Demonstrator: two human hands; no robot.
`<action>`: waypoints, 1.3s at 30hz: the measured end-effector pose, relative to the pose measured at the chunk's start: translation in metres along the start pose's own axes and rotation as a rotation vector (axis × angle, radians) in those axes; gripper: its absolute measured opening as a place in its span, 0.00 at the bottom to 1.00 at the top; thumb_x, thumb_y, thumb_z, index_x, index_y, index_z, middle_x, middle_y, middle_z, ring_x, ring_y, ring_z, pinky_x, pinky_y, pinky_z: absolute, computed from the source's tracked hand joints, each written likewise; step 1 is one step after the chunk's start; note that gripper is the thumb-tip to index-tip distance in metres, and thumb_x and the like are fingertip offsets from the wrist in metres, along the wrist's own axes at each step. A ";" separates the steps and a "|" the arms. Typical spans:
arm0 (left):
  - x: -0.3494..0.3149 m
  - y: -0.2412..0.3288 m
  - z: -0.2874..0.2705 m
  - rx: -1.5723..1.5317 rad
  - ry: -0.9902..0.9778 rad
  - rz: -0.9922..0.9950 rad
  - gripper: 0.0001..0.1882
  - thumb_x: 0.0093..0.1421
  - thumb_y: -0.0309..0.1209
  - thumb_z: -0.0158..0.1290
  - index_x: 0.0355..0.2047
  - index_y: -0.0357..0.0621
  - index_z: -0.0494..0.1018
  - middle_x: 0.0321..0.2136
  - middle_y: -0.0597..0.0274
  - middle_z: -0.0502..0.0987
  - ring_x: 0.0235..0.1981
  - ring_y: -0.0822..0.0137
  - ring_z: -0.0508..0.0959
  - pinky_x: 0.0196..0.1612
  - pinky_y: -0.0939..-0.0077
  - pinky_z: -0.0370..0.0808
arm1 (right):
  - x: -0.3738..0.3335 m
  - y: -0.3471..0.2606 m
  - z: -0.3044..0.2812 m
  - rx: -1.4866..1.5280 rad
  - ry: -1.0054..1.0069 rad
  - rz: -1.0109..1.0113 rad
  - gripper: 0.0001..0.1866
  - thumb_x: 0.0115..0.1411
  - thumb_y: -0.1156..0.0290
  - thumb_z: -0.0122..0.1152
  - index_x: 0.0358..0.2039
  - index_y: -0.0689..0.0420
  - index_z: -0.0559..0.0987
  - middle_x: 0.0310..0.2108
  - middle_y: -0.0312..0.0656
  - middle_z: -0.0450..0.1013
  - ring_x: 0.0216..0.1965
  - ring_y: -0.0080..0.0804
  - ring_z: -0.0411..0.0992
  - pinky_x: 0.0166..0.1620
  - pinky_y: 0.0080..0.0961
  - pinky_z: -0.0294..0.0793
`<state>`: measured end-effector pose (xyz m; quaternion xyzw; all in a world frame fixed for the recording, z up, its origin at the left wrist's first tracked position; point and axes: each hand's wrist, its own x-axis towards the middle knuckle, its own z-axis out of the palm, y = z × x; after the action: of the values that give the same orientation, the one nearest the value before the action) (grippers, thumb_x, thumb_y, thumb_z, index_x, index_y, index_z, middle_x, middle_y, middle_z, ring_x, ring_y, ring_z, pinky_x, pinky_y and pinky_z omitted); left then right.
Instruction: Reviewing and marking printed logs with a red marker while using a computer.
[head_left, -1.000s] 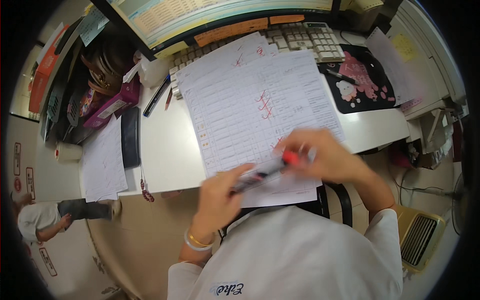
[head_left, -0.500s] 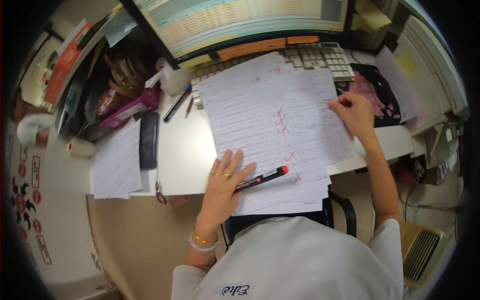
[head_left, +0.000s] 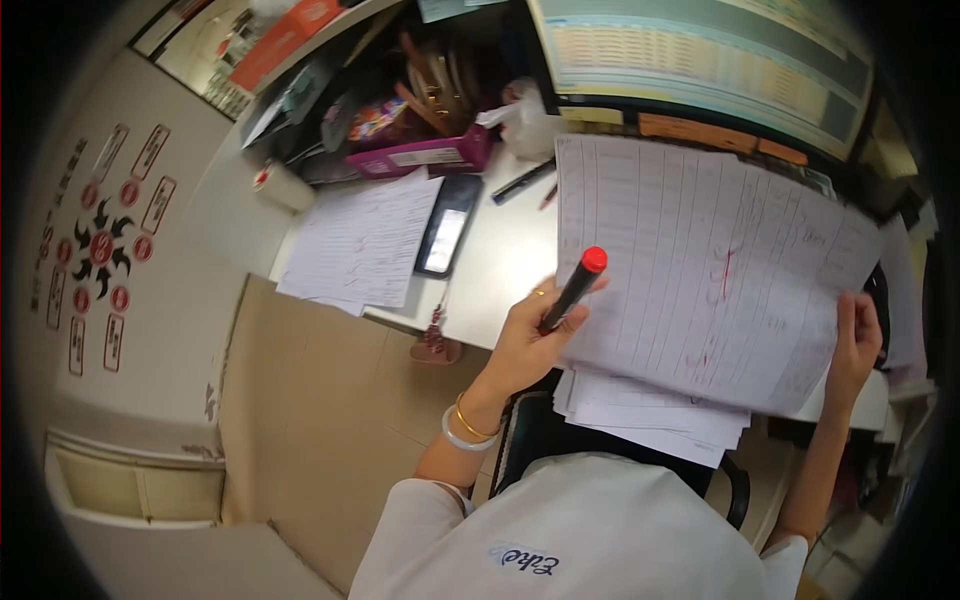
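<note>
My left hand is closed around a black marker whose red cap points up. Its fingertips reach the left edge of a large ruled sheet with handwriting and red check marks. At that sheet's right edge, the fingers of my right hand pinch the paper. The sheet stands raised and tilted between both hands. Below its lower edge, more papers lie in a loose stack close to my body. The raised sheet hides most of the keyboard.
Behind the sheet stands a monitor. Left on the white desk are marked papers, a dark phone-like slab, a pen and a purple box. A white roll sits near the desk's left side.
The view has swung left. My left hand, flat on the papers before, has come up with the marker upright in it. A sheet is now lifted, with my right hand at its right edge.
</note>
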<state>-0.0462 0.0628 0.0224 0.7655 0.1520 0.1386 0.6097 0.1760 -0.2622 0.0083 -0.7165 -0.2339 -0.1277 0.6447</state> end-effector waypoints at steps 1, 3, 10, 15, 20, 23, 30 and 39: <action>-0.002 0.001 -0.005 0.010 0.025 0.006 0.15 0.58 0.19 0.55 0.46 0.38 0.76 0.45 0.54 0.75 0.39 0.70 0.73 0.42 0.79 0.69 | -0.003 -0.002 0.003 -0.005 -0.013 0.026 0.12 0.66 0.70 0.55 0.25 0.57 0.69 0.19 0.24 0.60 0.21 0.09 0.54 0.25 0.08 0.53; -0.008 -0.008 -0.015 -0.046 0.085 0.202 0.11 0.58 0.20 0.54 0.42 0.36 0.77 0.26 0.64 0.74 0.27 0.76 0.67 0.31 0.80 0.64 | -0.013 -0.001 0.003 0.071 -0.161 0.036 0.12 0.66 0.69 0.55 0.25 0.56 0.68 0.19 0.25 0.60 0.20 0.09 0.55 0.24 0.09 0.54; -0.014 -0.035 -0.186 0.479 0.498 0.232 0.08 0.62 0.26 0.54 0.40 0.41 0.80 0.26 0.71 0.74 0.25 0.78 0.64 0.27 0.79 0.59 | 0.042 0.064 -0.065 -0.424 -0.034 -0.045 0.08 0.65 0.73 0.55 0.42 0.61 0.73 0.33 0.35 0.72 0.35 0.23 0.71 0.39 0.17 0.69; -0.023 -0.071 -0.333 0.651 0.544 0.051 0.10 0.61 0.25 0.53 0.41 0.39 0.80 0.33 0.65 0.82 0.30 0.80 0.73 0.34 0.83 0.70 | 0.070 0.081 -0.098 -1.003 -0.038 -0.211 0.25 0.54 0.66 0.64 0.53 0.55 0.72 0.52 0.49 0.68 0.53 0.50 0.65 0.57 0.37 0.63; -0.017 -0.089 -0.391 0.820 0.540 0.043 0.08 0.59 0.23 0.55 0.39 0.40 0.80 0.30 0.60 0.81 0.27 0.75 0.75 0.32 0.78 0.71 | 0.071 0.086 -0.092 -1.182 0.033 -0.181 0.26 0.53 0.67 0.63 0.54 0.49 0.72 0.53 0.50 0.66 0.54 0.51 0.64 0.56 0.43 0.64; 0.000 -0.091 -0.393 1.135 0.554 -0.160 0.10 0.56 0.24 0.57 0.37 0.51 0.82 0.25 0.57 0.77 0.25 0.65 0.74 0.32 0.73 0.69 | 0.069 0.094 -0.102 -1.160 0.056 -0.120 0.26 0.52 0.69 0.62 0.54 0.47 0.72 0.54 0.51 0.64 0.54 0.53 0.63 0.56 0.44 0.65; 0.010 -0.108 -0.376 1.564 0.750 -0.393 0.13 0.57 0.29 0.54 0.42 0.57 0.80 0.44 0.58 0.76 0.48 0.59 0.71 0.51 0.50 0.64 | 0.068 0.098 -0.102 -1.094 0.070 -0.094 0.26 0.52 0.72 0.60 0.54 0.48 0.72 0.53 0.52 0.63 0.53 0.53 0.64 0.56 0.42 0.65; 0.032 -0.078 -0.243 1.223 1.016 0.439 0.26 0.49 0.16 0.53 0.51 0.49 0.75 0.46 0.53 0.71 0.51 0.52 0.67 0.56 0.57 0.62 | 0.070 0.093 -0.096 -1.037 0.047 -0.080 0.24 0.53 0.72 0.60 0.53 0.49 0.73 0.54 0.48 0.63 0.56 0.50 0.63 0.59 0.41 0.62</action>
<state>-0.1190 0.3088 0.0000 0.8185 0.3049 0.4768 -0.0987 0.2936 -0.3502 -0.0253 -0.9292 -0.1525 -0.2671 0.2048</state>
